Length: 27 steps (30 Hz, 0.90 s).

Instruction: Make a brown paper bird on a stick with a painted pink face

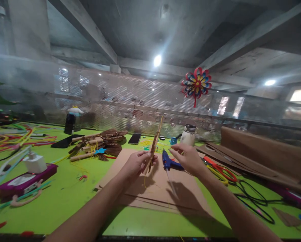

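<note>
My left hand (137,161) pinches a narrow piece of folded brown paper (155,141), which stands tilted upward with yellow string about it. My right hand (188,158) hovers to the right, fingers bent and apart, with nothing visible in them. Just beside and partly behind that hand is a blue hot glue gun (166,161), a pale glue stick (172,185) jutting from its back end. Beneath both hands lie flat sheets of brown paper (137,198). A thin yellow thread hangs below the held paper.
Bundled pleated brown paper pieces (97,144) lie left of the sheets, near a phone (134,138). A purple power strip (26,181) is at left. Orange-handled scissors (222,169), a black cable (256,198) and large brown paper (263,154) are right. A white bottle (188,135) stands behind.
</note>
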Tool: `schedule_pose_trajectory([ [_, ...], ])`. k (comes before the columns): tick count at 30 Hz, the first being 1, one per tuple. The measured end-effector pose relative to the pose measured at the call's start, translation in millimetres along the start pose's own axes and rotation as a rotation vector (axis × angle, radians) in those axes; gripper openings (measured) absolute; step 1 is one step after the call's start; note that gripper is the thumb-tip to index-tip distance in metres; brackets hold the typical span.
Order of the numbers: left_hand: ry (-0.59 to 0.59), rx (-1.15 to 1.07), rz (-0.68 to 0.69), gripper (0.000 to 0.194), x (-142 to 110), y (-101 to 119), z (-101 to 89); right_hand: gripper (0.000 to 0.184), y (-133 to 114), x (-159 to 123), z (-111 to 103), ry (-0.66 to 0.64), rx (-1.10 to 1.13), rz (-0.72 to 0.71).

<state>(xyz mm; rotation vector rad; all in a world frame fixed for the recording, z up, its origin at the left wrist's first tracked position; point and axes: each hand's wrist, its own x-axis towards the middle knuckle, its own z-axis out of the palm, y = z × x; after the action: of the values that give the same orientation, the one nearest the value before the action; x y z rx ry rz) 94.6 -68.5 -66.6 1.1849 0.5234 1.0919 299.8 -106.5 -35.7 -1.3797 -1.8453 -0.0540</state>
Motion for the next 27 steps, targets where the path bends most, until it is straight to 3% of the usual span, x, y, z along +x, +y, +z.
schedule_pose_trajectory([
  [3, -0.007, 0.027, -0.009, 0.022, 0.9, -5.6, 0.1, 0.034, -27.3, 9.4, -0.2, -0.035, 0.286, -0.048],
  [6, -0.018, 0.1, -0.025, 0.027, -1.5, -7.1, 1.7, 0.037, -34.1, 15.3, 14.7, -0.049, 0.416, -0.028],
  [12, -0.032, 0.15, 0.015, 0.025, -4.0, -9.0, 3.8, 0.012, -27.2, 7.8, 40.6, 0.046, 0.641, -0.07],
  [16, -0.005, 0.127, 0.032, 0.024, -3.0, -11.3, 5.3, 0.007, -25.4, -1.1, 45.2, 0.165, 0.507, -0.285],
  [20, 0.055, 0.104, 0.019, 0.024, -4.4, -10.1, 8.6, 0.02, -24.3, -8.2, 50.3, 0.221, 0.323, -0.482],
  [27, 0.098, 0.086, 0.069, 0.023, -10.6, -3.8, 11.0, 0.026, -23.9, -13.4, 59.1, 0.268, 0.146, -0.606],
])
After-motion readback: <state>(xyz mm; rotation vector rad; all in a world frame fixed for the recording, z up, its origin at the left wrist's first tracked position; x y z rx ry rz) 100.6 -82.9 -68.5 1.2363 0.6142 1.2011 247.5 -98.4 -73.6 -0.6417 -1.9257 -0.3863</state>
